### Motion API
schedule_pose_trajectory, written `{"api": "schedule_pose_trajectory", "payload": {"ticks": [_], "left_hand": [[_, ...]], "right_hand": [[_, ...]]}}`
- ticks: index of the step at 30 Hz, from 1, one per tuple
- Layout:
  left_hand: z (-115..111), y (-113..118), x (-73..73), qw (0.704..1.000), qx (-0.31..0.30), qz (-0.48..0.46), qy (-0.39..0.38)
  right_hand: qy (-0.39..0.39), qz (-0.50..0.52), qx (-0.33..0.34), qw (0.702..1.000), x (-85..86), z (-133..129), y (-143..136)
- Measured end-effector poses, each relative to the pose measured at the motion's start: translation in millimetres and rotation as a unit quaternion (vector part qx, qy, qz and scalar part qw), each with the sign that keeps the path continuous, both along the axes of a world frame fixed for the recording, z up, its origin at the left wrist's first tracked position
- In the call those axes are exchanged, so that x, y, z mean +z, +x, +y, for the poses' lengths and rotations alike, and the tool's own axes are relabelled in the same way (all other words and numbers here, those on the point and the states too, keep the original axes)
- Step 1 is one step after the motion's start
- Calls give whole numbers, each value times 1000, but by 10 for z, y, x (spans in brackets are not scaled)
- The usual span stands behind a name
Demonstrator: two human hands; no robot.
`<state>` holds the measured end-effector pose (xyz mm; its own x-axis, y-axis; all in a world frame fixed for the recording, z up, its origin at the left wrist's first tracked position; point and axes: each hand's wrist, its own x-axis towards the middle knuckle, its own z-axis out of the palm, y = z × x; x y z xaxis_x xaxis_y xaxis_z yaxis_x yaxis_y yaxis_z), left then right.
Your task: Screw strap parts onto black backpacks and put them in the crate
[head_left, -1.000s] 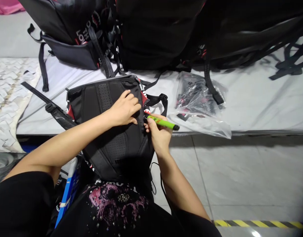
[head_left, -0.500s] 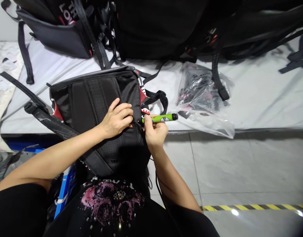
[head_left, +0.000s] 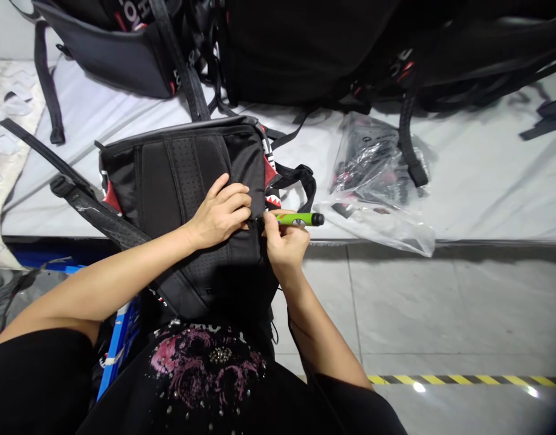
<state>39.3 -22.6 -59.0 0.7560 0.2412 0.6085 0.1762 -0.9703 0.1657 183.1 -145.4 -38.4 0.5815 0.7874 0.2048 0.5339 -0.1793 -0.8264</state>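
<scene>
A black backpack (head_left: 158, 187) with a red and white pattern along its sides lies back panel up, partly on the white-covered table and partly against my body. My left hand (head_left: 221, 211) rests on its right part, fingers bent and fingertips gathered at a seam, pinching the fabric there; the thumb is mostly hidden. Just to the right, my right hand (head_left: 284, 238) grips a green marker-like pen (head_left: 305, 219) with a black end pointing right. Its other end meets the backpack near my left fingertips, where the tip is hard to make out.
More black backpacks (head_left: 305, 54) line the back of the table (head_left: 477, 199), straps hanging forward. A clear plastic bag (head_left: 378, 175) with dark contents lies to the right. Blue frame parts (head_left: 115, 350) stand at lower left. Yellow-black tape (head_left: 463, 380) crosses the tiled floor.
The view has shifted a little, so the backpack sits slightly further right. The pen's visible part is shorter, its left end now covered at the seam. Both hands keep their holds.
</scene>
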Motion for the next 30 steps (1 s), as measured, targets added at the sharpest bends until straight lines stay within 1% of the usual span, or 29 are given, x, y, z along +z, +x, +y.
{"api": "schedule_pose_trajectory", "payload": {"ticks": [3, 7, 10, 12, 17, 26, 28, 30], "left_hand": [[2, 2, 9, 1000, -5, -9, 7], [4, 3, 20, 1000, -1, 24, -20], [5, 4, 25, 999, -1, 28, -25], [5, 5, 28, 1000, -1, 20, -17], [4, 5, 45, 999, -1, -2, 36], [2, 0, 80, 999, 12, 32, 41], [-3, 0, 88, 998, 15, 42, 46], [-7, -1, 106, 997, 16, 43, 54]], "right_hand": [[-7, 10, 8, 1000, 9, 6, 6], [-14, 2, 1, 1000, 16, 11, 11], [-18, 24, 10, 1000, 6, 11, 18], [-20, 38, 8, 999, -1, 12, 24], [-34, 44, 10, 998, 7, 22, 36], [-45, 67, 22, 997, 22, 34, 64], [-54, 70, 17, 996, 13, 28, 66], [-47, 79, 13, 996, 4, 19, 66]]}}
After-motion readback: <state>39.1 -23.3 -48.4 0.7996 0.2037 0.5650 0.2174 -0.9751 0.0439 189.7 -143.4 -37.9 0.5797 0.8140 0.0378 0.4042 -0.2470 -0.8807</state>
